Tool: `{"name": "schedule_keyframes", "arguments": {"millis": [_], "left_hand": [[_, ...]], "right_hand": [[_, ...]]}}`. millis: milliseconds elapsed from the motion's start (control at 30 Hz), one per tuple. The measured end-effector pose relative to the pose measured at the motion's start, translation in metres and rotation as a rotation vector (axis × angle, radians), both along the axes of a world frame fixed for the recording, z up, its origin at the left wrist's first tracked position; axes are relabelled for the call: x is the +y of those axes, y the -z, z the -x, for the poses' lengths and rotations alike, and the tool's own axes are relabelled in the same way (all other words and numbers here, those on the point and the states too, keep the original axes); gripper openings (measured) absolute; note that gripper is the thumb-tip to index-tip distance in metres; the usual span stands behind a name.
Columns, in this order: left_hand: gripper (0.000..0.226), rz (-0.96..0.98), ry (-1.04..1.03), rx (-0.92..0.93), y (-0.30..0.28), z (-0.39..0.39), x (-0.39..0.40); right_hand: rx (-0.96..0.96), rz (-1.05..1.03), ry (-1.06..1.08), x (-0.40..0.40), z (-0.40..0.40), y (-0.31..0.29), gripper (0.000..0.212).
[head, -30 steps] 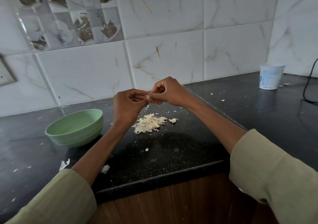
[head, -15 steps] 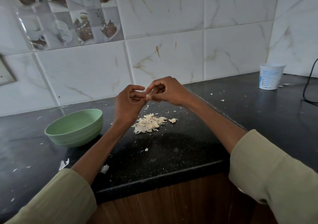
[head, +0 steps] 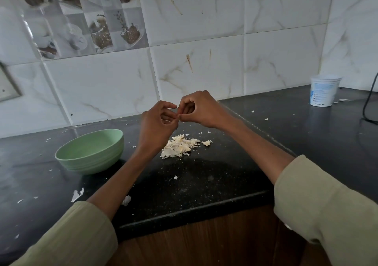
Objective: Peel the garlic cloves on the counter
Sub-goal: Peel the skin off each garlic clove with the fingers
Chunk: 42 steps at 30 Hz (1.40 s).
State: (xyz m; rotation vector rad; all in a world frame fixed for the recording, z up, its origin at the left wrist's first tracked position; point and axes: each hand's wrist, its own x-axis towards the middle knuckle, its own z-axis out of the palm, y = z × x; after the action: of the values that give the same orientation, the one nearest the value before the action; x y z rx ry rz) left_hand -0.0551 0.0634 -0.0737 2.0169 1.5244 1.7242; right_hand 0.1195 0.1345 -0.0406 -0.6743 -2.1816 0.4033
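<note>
Though the clove is almost hidden, it sits pinched between the fingertips of both hands, held up over the worktop just behind the pile of skins. Left hand curls round it from below w/ thumb and forefinger; right hand nips at it from the other side, fingers bent. So both are together, clamped on the same small thing.

Handling, I'd judge: v. light, firm inside, but the skin is papery, brittle, tears in bits. Once bared it's likely a bit tacky and easy to fumble. Best hold is by the body w/ one hand, picking at the tip or root end w/ the other's nail.

Vs. half a sec ago: hardly any change. Hands sit at about the same spot, left forefinger a touch more raised, and the pale bit of clove shows less now. Bowl, pile, tub all unmoved.
</note>
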Motion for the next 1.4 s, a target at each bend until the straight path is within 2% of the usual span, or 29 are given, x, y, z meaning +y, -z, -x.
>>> {"name": "schedule_keyframes", "arguments": {"millis": [367, 567, 767, 1400], "left_hand": [[0.023, -0.109, -0.029, 0.05, -0.004, -0.004, -0.006], [0.025, -0.135, -0.066, 0.083, -0.004, -0.005, -0.006], [0.024, -0.168, -0.069, 0.175, -0.004, -0.004, -0.008], [0.024, -0.136, -0.064, 0.196, -0.002, 0.0, -0.004]], "right_hand": [[0.084, 0.133, -0.031, 0.001, 0.0, 0.001, 0.01], [0.055, 0.11, 0.011, 0.002, 0.003, 0.005, 0.011], [0.004, 0.065, 0.029, 0.003, 0.005, 0.006, 0.003], [-0.077, -0.06, 0.094, 0.004, 0.009, 0.008, 0.016]]}}
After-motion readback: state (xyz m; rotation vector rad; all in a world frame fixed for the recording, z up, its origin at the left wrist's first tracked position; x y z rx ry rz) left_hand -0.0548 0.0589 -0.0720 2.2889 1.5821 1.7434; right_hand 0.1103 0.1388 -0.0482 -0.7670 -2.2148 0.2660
